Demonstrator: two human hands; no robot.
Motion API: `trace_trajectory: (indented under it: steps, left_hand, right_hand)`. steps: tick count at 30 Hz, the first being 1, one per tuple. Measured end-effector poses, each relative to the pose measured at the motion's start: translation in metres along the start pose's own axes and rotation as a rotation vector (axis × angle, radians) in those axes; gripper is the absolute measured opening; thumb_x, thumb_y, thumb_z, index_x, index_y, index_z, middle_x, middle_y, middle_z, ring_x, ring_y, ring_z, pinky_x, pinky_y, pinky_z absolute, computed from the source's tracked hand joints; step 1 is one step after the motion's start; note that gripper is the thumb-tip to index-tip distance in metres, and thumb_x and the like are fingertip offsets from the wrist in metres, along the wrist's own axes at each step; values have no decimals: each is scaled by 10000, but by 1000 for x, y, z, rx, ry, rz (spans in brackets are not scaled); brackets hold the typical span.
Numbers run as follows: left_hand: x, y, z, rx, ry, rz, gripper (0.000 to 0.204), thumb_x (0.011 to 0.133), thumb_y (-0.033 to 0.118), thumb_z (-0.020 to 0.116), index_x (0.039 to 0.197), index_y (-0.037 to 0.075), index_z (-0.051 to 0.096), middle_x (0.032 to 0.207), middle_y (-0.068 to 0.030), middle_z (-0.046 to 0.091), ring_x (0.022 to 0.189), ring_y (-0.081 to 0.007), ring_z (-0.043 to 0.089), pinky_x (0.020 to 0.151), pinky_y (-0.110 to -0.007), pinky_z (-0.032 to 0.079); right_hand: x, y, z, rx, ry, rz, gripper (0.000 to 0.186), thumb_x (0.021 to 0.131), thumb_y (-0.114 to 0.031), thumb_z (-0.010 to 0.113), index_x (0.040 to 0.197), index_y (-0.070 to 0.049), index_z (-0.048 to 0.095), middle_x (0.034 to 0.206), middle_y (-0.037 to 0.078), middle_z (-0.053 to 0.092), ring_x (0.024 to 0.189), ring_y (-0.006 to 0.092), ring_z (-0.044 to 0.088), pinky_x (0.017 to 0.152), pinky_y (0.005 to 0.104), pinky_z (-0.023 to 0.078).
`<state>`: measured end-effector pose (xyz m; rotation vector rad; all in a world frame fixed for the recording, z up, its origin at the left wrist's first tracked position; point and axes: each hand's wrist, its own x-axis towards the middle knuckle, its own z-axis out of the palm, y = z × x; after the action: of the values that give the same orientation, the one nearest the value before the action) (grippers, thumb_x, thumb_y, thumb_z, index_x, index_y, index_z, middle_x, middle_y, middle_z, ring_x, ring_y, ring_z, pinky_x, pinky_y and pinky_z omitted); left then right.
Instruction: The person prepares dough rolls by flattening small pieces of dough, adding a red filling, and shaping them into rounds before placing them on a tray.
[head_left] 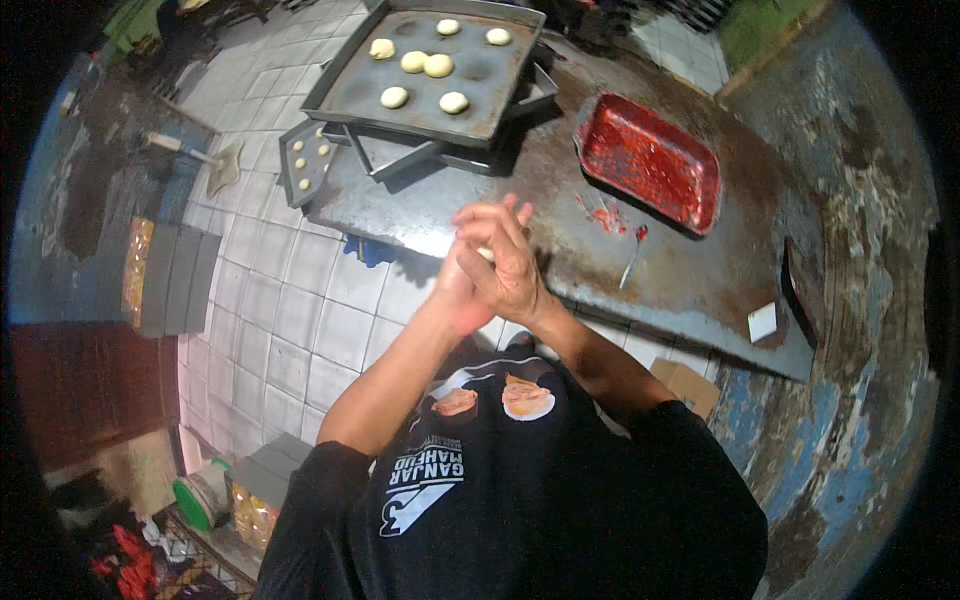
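My two hands are pressed together at the near edge of the metal worktable [410, 210]. A pale dough ball [486, 254] shows in a small gap between them, mostly hidden by the palms. My left hand [460, 285] lies underneath, cupped around it. Over it closes my right hand [516, 268], its fingers wrapped across the left one. Beyond the hands, a dark square baking tray [350, 112] carries several round dough pieces [394, 97], two of them touching in the middle.
To the right sits a red-smeared rectangular pan [652, 165], with a spoon [633, 255] holding red filling beside it. A white paper square [762, 322] lies near the right corner. Another tray of dough [290, 170] stands lower at left. Grey boxes [180, 280] are by the left wall.
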<state>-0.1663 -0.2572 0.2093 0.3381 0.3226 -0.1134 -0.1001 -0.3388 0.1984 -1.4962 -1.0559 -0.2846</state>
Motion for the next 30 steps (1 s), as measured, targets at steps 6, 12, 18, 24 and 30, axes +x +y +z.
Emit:
trace_trajectory:
  steps: [6,12,18,24,30]
  left_hand:
    - [21,78,-31,287,226,163,692,1054,560,406,1528,57,380,1518,-118,473,1430,-247,402,1180,-414,316]
    - [38,206,-62,692,556,639,630,1029,258,577,1555,7,337,1543,-187,445,1435,-275,409,1167,-369,331]
    - [2,325,-144,870,630,798,522,1029,234,575,1489,18,456,1471,-156,534,1348,-234,511,1120,-366,395]
    - [-27,364,-211,792,823,602,472,1038,256,568,1429,0,506,1404,-163,580,1238,-250,594,1049,-361,448]
    - [-30,373,-244,795,827,540,366,1049,119,509,1394,-1,520,1329,-138,616,1213,-212,578,1059,-337,428]
  right_hand:
    - [47,62,49,1341,288,1321,305,1080,-357,493,1112,-60,558,1074,93,656,983,225,664,905,355,555]
    - [121,122,128,1417,118,1435,301,1079,-333,498,1076,-33,523,1109,168,612,1032,280,657,921,452,579]
    - [239,191,228,242,-334,894,559,968,-193,679,1387,92,444,1256,161,632,1173,288,618,1003,377,487]
    - [256,307,302,-638,-685,266,517,930,-269,680,1291,65,517,1354,269,550,1185,438,548,1062,477,421]
    - [246,327,328,-718,-660,-67,563,946,-288,629,1325,105,488,1504,304,390,1362,450,386,1142,531,320]
